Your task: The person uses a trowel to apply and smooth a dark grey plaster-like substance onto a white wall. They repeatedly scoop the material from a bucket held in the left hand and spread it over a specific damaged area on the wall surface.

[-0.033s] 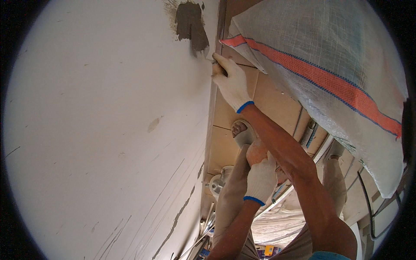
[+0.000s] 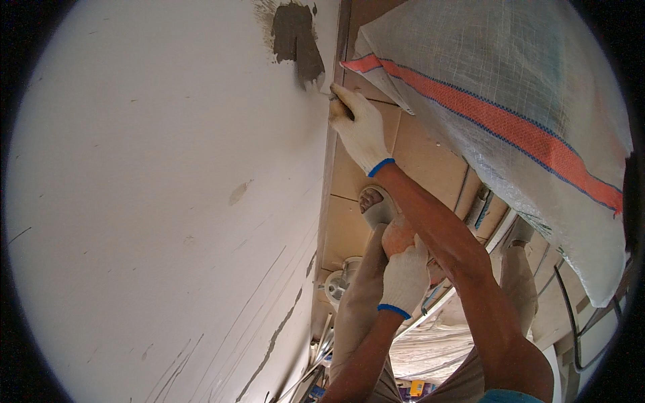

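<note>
My right hand (image 2: 361, 127) in a white knit glove with a blue cuff is closed around the handle of a putty knife. The putty knife (image 2: 324, 94) has its blade against the white wall (image 2: 168, 168), just below a dark grey patch of wet filler (image 2: 297, 37). Most of the handle is hidden in the glove. Lower down, my left hand (image 2: 405, 279), gloved the same way, is closed on a reddish-orange rounded bowl-like thing (image 2: 399, 235). My right forearm partly covers that thing, and its inside cannot be made out.
A large translucent woven sack (image 2: 470, 60) with an orange stripe fills the upper right. Tan floor tiles (image 2: 423, 148) run along the wall's foot. My foot (image 2: 371, 199) stands near the wall, beside a silvery round metal object (image 2: 336, 287). A dark bent metal frame (image 2: 571, 316) is at the right.
</note>
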{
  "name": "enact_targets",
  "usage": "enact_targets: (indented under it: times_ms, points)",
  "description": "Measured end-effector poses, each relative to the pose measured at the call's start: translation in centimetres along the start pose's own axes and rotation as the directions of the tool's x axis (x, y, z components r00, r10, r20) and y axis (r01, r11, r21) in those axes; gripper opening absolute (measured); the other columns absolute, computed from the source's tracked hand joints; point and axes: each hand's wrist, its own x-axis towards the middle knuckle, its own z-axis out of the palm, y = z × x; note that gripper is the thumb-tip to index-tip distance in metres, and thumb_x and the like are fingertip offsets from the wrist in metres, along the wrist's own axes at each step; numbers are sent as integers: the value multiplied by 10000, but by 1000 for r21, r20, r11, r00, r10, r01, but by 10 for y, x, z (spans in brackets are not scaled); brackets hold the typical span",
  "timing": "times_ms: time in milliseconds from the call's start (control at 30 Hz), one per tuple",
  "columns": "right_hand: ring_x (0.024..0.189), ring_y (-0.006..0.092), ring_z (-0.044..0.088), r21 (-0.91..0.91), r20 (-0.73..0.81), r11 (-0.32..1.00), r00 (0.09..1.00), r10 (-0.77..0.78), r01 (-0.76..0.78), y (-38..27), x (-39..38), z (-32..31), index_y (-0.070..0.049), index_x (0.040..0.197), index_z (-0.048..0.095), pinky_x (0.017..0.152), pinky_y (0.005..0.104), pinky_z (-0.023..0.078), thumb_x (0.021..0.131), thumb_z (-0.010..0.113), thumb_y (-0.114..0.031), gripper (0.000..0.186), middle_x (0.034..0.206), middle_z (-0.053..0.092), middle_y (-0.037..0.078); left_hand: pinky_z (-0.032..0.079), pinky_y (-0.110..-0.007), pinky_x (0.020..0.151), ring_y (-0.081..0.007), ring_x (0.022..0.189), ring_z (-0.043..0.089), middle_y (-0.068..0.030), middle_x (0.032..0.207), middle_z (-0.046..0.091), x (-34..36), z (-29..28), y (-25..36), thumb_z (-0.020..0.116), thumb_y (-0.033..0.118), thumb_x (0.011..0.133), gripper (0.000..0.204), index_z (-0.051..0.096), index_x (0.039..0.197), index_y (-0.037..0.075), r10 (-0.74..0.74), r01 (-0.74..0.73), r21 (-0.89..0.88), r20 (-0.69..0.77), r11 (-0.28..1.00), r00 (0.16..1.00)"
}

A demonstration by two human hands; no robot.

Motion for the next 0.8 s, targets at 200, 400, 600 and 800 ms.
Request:
enact_targets:
  times_ms: [200, 400, 600, 800]
  points:
    - [984, 349, 683, 35, -12, 999, 1000, 7, -7, -3, -9, -1, -58, 1372, 665, 874, 426, 525, 913, 684, -99, 461, 1058, 686, 187, 593, -511, 743, -410, 820, 727, -238, 913, 726, -2, -1, -1, 678, 110, 870, 199, 677, 1022, -17, 16, -16, -11, -14, 1000, 1000]
    - [969, 337, 688, 11, -56, 998, 997, -62, 62, -1, 3, 0, -74, 1389, 660, 875, 409, 528, 868, 695, -73, 522, 1042, 686, 174, 599, -503, 729, -412, 823, 732, -244, 918, 725, -3, 1, -2, 665, 117, 882, 219, 678, 1052, -21, 22, -22, 2, -9, 1000, 1000]
    - [933, 298, 666, 46, 37, 998, 999, -34, 32, -7, -3, -2, -65, 1382, 660, 864, 377, 523, 848, 702, -50, 536, 999, 665, 148, 590, -512, 743, -413, 816, 726, -224, 918, 728, -1, 4, -2, 677, 112, 871, 149, 702, 953, -9, 16, -16, -5, -23, 1000, 1000]
    - [945, 352, 680, -25, 84, 999, 996, -21, 23, -13, -32, -7, -74, 1354, 669, 841, 416, 535, 855, 702, -59, 500, 1002, 671, 168, 580, -521, 776, -409, 848, 721, -210, 936, 729, -3, 6, -6, 675, 164, 888, 171, 728, 923, 5, 30, -31, 33, 6, 999, 1000]
